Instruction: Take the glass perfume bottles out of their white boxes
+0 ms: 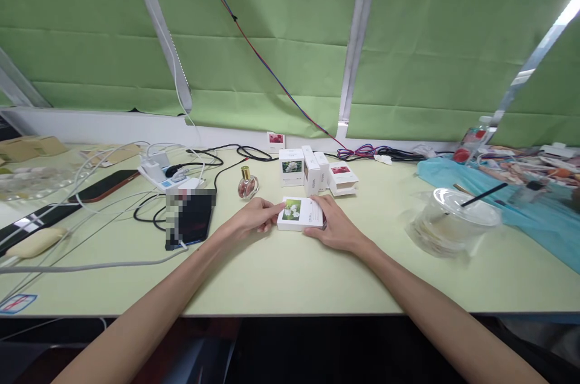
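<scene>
A small white cardboard box with a picture of white flowers lies flat on the table between my hands. My right hand grips its right end, thumb along the near side and fingers over the far side. At the left end, the thumb of my left hand presses on the box while its other fingers curl in beside it. A little glass perfume bottle with a gold cap stands beyond my left hand. Just behind the box are an upright flower-print box, narrow white boxes and a tilted box with a red flower.
A phone, a power strip and tangled cables lie to the left. On the right are a lidded plastic cup with a black straw and a blue plastic sheet. Green fabric hangs behind the table.
</scene>
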Available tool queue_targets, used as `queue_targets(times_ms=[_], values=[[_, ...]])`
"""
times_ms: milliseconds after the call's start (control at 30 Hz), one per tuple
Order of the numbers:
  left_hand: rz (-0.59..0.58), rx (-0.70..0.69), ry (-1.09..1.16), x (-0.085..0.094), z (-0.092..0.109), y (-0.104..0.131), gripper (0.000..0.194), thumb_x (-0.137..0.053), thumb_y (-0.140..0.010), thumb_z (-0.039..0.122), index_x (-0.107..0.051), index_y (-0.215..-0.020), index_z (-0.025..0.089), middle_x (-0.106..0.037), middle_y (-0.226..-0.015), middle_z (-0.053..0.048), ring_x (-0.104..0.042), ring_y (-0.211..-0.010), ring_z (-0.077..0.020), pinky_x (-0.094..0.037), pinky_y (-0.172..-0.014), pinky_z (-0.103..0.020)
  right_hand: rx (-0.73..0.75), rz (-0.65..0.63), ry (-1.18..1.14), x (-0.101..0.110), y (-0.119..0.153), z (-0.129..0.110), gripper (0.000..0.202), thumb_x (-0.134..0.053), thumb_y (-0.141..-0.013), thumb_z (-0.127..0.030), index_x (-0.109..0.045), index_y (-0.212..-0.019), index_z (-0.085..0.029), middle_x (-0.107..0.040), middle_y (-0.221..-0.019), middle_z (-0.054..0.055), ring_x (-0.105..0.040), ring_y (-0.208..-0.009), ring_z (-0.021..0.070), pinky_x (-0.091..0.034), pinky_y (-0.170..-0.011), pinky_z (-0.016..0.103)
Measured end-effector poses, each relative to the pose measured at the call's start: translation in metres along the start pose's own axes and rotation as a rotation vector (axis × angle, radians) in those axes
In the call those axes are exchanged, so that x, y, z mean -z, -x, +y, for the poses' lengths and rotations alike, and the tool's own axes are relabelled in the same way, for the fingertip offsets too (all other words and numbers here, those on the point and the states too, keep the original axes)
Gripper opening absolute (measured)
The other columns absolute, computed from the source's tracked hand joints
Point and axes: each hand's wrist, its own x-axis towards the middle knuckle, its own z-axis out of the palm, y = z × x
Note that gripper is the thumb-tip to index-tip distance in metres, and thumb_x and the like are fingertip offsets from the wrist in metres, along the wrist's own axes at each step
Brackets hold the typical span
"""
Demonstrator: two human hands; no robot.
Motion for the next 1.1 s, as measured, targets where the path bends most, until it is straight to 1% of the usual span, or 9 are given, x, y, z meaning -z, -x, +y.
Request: queue_targets(times_ms=[167,300,467,633,767,867,1000,1100], values=[[-0.022,-0.001,0.078,0.000,0.000,0.000,0.063,-0.075,-0.063,0.073,-0.064,-0.065,0.011,-0.050,-0.050,0.001,-0.037,-0.040,-0.0055,-0.020,-0.040,-0.023,0.020,0.014,0.009,0.002,0.001,-0.003,0.073,-0.073,-0.080,-0.037,-0.040,-0.143,-0.019,-0.045,-0.137,0.014,-0.049,-0.127,0.0291,-0.042,-0.108,0.046],[-0.027,0.014,0.146,-0.004,0.007,0.004,0.063,-0.080,-0.059,0.071,-0.065,-0.065,0.009,-0.046,-0.049,0.003,-0.032,-0.041,-0.0040,-0.016,-0.042,-0.023,0.032,0.025,0.007,0.002,0.001,-0.003,0.074,-0.073,-0.080,-0.035,-0.039,-0.143,-0.020,-0.043,-0.139,0.014,-0.050,-0.126,0.0294,-0.044,-0.107,0.046],[-0.017,-0.008,0.240,-0.010,0.015,0.007,0.064,-0.084,-0.052,0.069,-0.066,-0.066,0.008,-0.048,-0.050,0.002,-0.029,-0.044,-0.0034,-0.013,-0.042,-0.023,0.047,0.048,0.016,0.002,0.001,-0.001,0.076,-0.073,-0.080,-0.035,-0.037,-0.145,-0.020,-0.042,-0.140,0.014,-0.050,-0.127,0.0302,-0.045,-0.106,0.046],[-0.045,0.004,0.299,-0.012,0.019,0.012,0.058,-0.086,-0.055,0.062,-0.065,-0.066,0.009,-0.046,-0.050,0.002,-0.027,-0.045,-0.0033,-0.012,-0.043,-0.023,0.061,0.058,0.028,0.002,0.002,-0.002,0.076,-0.073,-0.080,-0.034,-0.037,-0.145,-0.019,-0.041,-0.141,0.015,-0.049,-0.128,0.0304,-0.046,-0.106,0.045],[-0.093,0.025,0.324,-0.009,0.020,0.012,0.054,-0.087,-0.058,0.058,-0.065,-0.068,0.010,-0.044,-0.050,0.003,-0.025,-0.044,-0.0029,-0.010,-0.042,-0.023,0.076,0.073,0.026,0.003,0.002,-0.003,0.076,-0.073,-0.080,-0.034,-0.038,-0.146,-0.020,-0.041,-0.141,0.014,-0.049,-0.128,0.0307,-0.046,-0.105,0.045],[-0.174,0.057,0.319,-0.004,0.018,0.011,0.052,-0.087,-0.060,0.056,-0.065,-0.070,0.010,-0.039,-0.049,0.006,-0.022,-0.042,-0.0024,-0.008,-0.041,-0.022,0.090,0.076,0.017,0.004,0.003,-0.002,0.077,-0.074,-0.079,-0.034,-0.038,-0.146,-0.021,-0.041,-0.141,0.014,-0.049,-0.128,0.0310,-0.046,-0.106,0.046],[-0.283,0.078,0.267,0.003,0.018,0.013,0.052,-0.087,-0.062,0.056,-0.060,-0.064,0.012,-0.043,-0.054,0.004,-0.024,-0.040,-0.0008,-0.006,-0.039,-0.021,0.101,0.051,-0.005,0.005,0.003,-0.001,0.077,-0.075,-0.079,-0.035,-0.039,-0.146,-0.020,-0.043,-0.140,0.014,-0.048,-0.129,0.0303,-0.042,-0.109,0.046],[-0.282,0.084,0.193,0.004,0.018,0.013,0.051,-0.088,-0.059,0.054,-0.058,-0.062,0.013,-0.043,-0.056,0.004,-0.024,-0.039,-0.0002,-0.003,-0.039,-0.022,0.089,0.009,-0.010,0.005,0.003,0.002,0.080,-0.076,-0.078,-0.038,-0.039,-0.147,-0.019,-0.044,-0.140,0.014,-0.047,-0.130,0.0298,-0.041,-0.111,0.046]])
